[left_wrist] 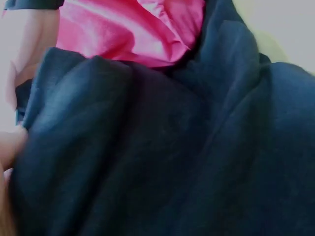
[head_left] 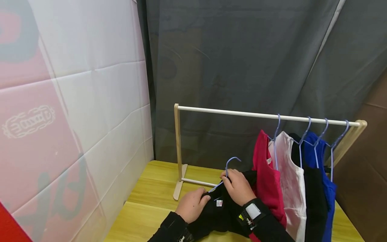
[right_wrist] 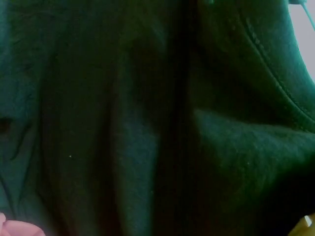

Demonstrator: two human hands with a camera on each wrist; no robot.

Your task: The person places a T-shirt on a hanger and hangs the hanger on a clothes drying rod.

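Note:
A black sleeveless top (head_left: 208, 215) with a small white label hangs between my hands in the head view, a blue hanger (head_left: 231, 160) partly inside its neck. My left hand (head_left: 192, 204) pinches the top's left shoulder near the hanger's arm. With the fingers of my right hand (head_left: 237, 188) I grip the hanger just below its hook, at the collar. Black cloth (left_wrist: 147, 147) fills most of the left wrist view, with my left thumb at its edge. Dark folds (right_wrist: 138, 123) cover nearly all of the right wrist view.
A rack with a white rail (head_left: 223, 111) and wooden posts stands on the wooden table (head_left: 142, 215). From its right part hang a red top (head_left: 269, 191), a white top (head_left: 291, 188), a black one and a blue one on blue hangers. A grey curtain (head_left: 229, 67) is behind.

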